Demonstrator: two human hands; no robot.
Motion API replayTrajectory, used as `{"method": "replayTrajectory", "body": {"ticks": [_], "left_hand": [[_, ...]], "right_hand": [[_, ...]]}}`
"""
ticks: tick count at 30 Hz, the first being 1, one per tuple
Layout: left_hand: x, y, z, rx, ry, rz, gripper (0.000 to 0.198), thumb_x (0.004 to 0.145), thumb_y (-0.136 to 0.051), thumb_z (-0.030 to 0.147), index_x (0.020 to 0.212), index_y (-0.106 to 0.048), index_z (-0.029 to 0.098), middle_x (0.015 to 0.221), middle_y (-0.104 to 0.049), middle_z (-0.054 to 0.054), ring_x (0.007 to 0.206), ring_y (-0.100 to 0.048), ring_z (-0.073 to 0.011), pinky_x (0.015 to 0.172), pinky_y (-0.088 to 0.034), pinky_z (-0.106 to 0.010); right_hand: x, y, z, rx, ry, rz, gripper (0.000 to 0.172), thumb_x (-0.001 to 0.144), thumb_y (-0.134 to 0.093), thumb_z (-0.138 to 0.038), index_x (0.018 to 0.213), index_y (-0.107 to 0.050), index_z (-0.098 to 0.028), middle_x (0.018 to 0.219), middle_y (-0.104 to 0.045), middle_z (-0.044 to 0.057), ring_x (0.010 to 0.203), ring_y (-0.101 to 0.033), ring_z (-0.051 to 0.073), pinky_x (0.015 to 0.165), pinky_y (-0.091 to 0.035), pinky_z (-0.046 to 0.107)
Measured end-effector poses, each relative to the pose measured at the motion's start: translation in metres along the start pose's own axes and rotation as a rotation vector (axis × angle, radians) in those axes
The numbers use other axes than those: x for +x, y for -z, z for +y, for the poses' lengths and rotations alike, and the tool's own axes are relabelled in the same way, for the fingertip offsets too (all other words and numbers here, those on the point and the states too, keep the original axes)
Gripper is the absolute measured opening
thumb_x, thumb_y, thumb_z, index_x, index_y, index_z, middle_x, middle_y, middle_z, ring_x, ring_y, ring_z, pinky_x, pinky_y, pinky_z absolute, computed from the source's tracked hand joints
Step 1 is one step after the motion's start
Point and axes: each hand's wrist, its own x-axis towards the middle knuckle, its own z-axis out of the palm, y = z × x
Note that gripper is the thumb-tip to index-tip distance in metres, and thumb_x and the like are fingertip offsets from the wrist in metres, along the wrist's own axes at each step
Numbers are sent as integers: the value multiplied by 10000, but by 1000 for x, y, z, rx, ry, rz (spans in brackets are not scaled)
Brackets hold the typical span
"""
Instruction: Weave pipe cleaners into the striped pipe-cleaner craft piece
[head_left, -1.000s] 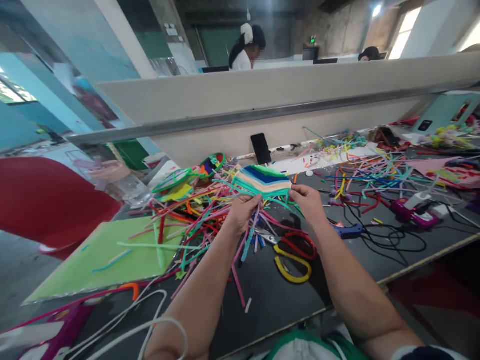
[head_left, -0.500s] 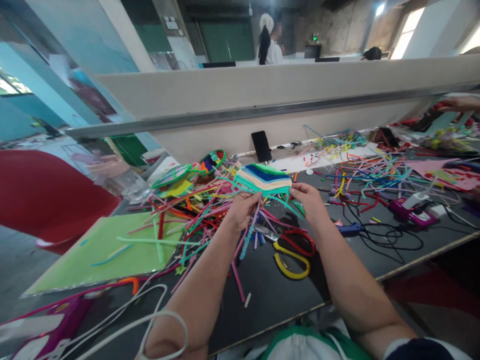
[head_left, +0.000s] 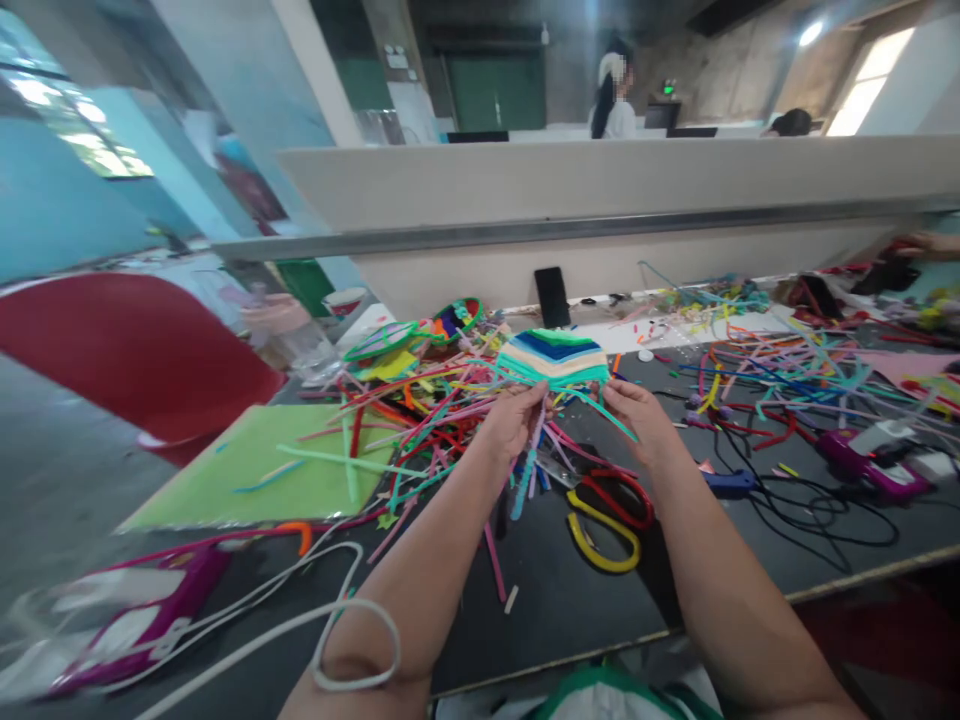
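Both hands hold a striped panel of pipe cleaners [head_left: 556, 352] above the table, with green, blue, cream and teal bands. My left hand [head_left: 517, 415] is closed on its near edge, thumb and fingers pinched together. At the panel's right corner, my right hand [head_left: 634, 408] pinches the edge. A loose teal pipe cleaner [head_left: 609, 412] sticks out between the hands toward my right wrist. Below them lie large scissors [head_left: 606, 538] with one red and one yellow handle loop. A pale blue and lilac twisted strip [head_left: 523, 485] hangs or lies just under my left hand.
Loose pipe cleaners [head_left: 420, 420] pile up left of the hands, beside a green sheet in plastic [head_left: 262, 470]. A phone [head_left: 553, 297] leans on the divider. Purple power strips [head_left: 874, 470] and cables lie on both sides. A blue-handled tool [head_left: 729, 484] rests right of the scissors.
The camera has turned left, so the scene sits further right in view. Both hands keep their hold on the striped panel, with little visible change in grip.
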Motion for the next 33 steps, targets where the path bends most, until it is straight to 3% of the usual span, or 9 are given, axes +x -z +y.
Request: {"method": "replayTrajectory", "body": {"ticks": [4,7,9,12,16,19,21,26,33], "left_hand": [[1,-1,1,27,-34,-22,317,615,-788,359,569,-603,105,552,-594,-21,498,-537,-91,556,-461,-234],[2,1,5,31,-68,-39,318,620,-784,371,591,-616,103,565,-606,-29,506,-538,-92,560,-455,-234],[2,2,8,13,-88,-38,312,617,-786,366,604,-614,106,578,-609,-26,519,-543,-95,577,-457,-240],[2,1,10,-5,-101,-22,300,613,-789,353,622,-609,114,573,-599,-11,515,-540,-95,576,-453,-245],[2,-1,8,-2,-120,-17,284,620,-786,338,627,-607,116,568,-594,2,508,-536,-90,567,-448,-238],[1,-3,7,13,-107,-28,272,630,-781,333,636,-618,116,577,-600,3,512,-537,-85,560,-445,-226],[0,-4,6,40,-105,-32,267,634,-779,332,638,-626,114,577,-603,1,518,-540,-83,553,-439,-215],[-4,-9,7,107,-84,-42,280,648,-765,343,598,-615,111,555,-594,-8,519,-537,-87,539,-425,-209],[-5,-7,11,94,-94,-47,259,638,-770,319,600,-619,112,571,-581,-8,517,-522,-84,538,-425,-213]], "right_hand": [[6,6,6,-143,117,-84,371,639,-772,-316,984,-679,-216,955,-707,38,905,-640,180,879,-458,322],[11,9,10,-266,265,-59,760,614,-786,-286,1303,-465,-301,1133,-631,55,988,-604,183,860,-479,334],[12,10,11,-393,373,-62,984,611,-784,-296,1426,-237,-365,1297,-519,80,1028,-581,190,844,-493,350],[10,11,9,-644,530,-111,1053,635,-769,-347,1455,-111,-399,1498,-255,97,1179,-497,237,916,-467,414],[0,9,2,-859,734,-106,735,711,-711,-400,1374,-397,-356,1543,-141,46,1309,-364,289,1014,-391,470],[-6,4,-3,-792,810,29,338,797,-633,-364,1132,-645,-315,1434,-363,47,1200,-474,245,1003,-409,423],[-8,2,-5,-721,822,128,204,807,-626,-331,987,-706,-281,1271,-514,64,1101,-538,222,951,-447,396],[-5,0,-2,-594,799,306,87,768,-656,-305,760,-673,-220,994,-637,62,986,-598,210,910,-463,387],[-4,-4,-2,-408,564,230,123,729,-670,-308,716,-598,-210,1007,-676,68,955,-628,215,867,-475,385]]}}
